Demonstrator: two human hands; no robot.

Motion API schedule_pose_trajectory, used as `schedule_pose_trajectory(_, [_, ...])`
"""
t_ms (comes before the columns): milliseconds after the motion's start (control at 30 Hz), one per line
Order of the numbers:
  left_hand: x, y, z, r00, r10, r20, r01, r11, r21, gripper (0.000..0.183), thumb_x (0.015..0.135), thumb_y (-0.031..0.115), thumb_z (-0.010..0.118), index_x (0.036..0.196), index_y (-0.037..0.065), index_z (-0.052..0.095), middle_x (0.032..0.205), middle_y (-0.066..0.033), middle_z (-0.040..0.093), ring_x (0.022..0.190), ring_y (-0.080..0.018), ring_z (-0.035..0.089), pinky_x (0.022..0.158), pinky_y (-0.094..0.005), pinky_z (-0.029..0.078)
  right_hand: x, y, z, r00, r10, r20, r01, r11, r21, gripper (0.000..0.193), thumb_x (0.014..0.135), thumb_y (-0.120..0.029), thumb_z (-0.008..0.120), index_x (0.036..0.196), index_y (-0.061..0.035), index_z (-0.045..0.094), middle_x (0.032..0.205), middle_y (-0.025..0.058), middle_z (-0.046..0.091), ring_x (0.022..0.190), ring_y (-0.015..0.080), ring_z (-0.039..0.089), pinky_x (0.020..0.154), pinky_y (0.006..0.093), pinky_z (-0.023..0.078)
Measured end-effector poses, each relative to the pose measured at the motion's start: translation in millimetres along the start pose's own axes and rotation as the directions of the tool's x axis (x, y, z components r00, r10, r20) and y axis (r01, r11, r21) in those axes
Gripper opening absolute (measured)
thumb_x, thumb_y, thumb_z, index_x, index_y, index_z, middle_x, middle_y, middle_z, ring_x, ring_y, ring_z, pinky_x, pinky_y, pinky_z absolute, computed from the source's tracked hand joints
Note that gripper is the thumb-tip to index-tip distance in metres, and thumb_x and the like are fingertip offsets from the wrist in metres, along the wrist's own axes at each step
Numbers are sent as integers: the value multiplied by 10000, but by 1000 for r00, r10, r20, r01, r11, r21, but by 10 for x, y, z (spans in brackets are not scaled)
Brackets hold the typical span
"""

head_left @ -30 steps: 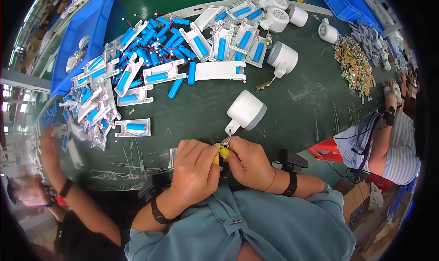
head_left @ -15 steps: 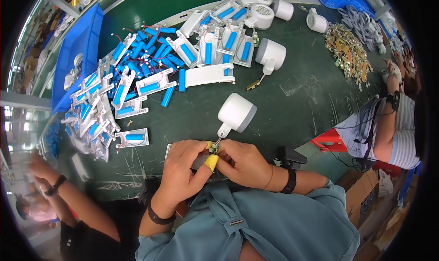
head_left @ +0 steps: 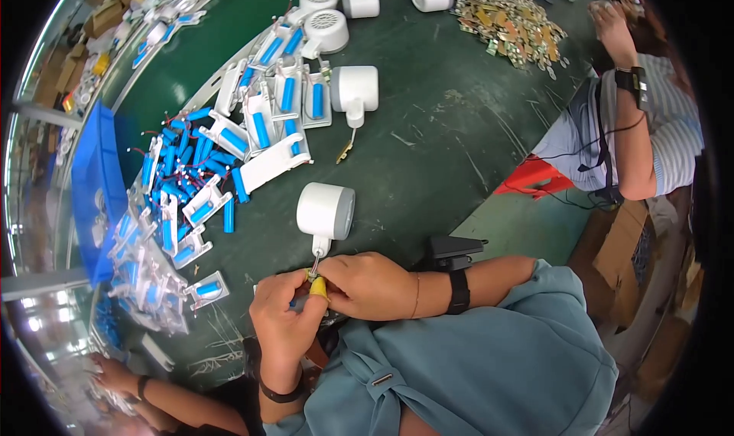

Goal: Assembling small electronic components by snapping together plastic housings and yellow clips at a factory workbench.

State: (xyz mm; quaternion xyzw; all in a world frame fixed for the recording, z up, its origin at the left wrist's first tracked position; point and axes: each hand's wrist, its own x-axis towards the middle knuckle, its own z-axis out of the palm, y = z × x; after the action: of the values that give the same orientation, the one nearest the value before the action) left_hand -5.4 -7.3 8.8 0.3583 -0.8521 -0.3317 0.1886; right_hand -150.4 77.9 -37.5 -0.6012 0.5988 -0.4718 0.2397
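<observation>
In front of me a white fan head (head_left: 321, 210) with a grey rim lies on its side, its short neck toward my hands. Thin wires (head_left: 316, 261) run from that neck to a small circuit board (head_left: 312, 276), mostly covered by my fingers. My left hand (head_left: 284, 314) pinches this board, with yellow wrapping on its thumb and a fingertip. Closed as well, my right hand (head_left: 368, 285) meets it from the other side, fingertips at the board and wire ends. Exactly which part each fingertip presses is hidden.
Blue battery cells (head_left: 187, 157) and white casings (head_left: 260, 123) are piled at the left, by a blue bin (head_left: 95, 184). Another fan head (head_left: 355, 88) with a dangling board lies farther off. Circuit boards (head_left: 512, 23) are heaped at far right. Co-workers' arms (head_left: 638, 142) show at both sides.
The view has turned, so the table's things appear farther left and tilted. My hands stay together at the board and wires. The co-worker's hands at the left have moved lower in the picture.
</observation>
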Motion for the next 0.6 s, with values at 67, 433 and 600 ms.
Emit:
schedule_pose_trajectory(67, [-6, -5, -2, 1000, -15, 2, 15, 1000, -4, 234, 701, 50, 748, 929, 35, 701, 833, -100, 687, 752, -253, 638, 710, -344, 517, -8, 13, 19, 1000, 6, -11, -6, 1000, 14, 237, 808, -118, 701, 962, -18, 551, 771, 137, 623, 683, 324, 654, 594, 413, 540])
schedule_pose_trajectory(433, [-48, -117, -175, 996, -60, 59, 60, 998, -4, 205, 774, 8, 678, 978, -17, 679, 850, -89, 672, 715, -147, 605, 668, -270, 481, 52, 81, -342, 947, 68, 314, -130, 975, 181, 154, 852, -144, 661, 919, -41, 568, 740, 100, 625, 664, 283, 647, 590, 391, 496])
schedule_pose_trajectory(600, [-51, -205, -263, 995, -83, 53, 83, 997, 3, 194, 791, 10, 679, 984, -13, 685, 842, -92, 659, 731, -163, 609, 676, -277, 480, 159, 133, -588, 908, 94, 407, -185, 964, 192, 82, 858, -113, 619, 887, -43, 588, 743, 86, 635, 642, 246, 643, 605, 359, 495])
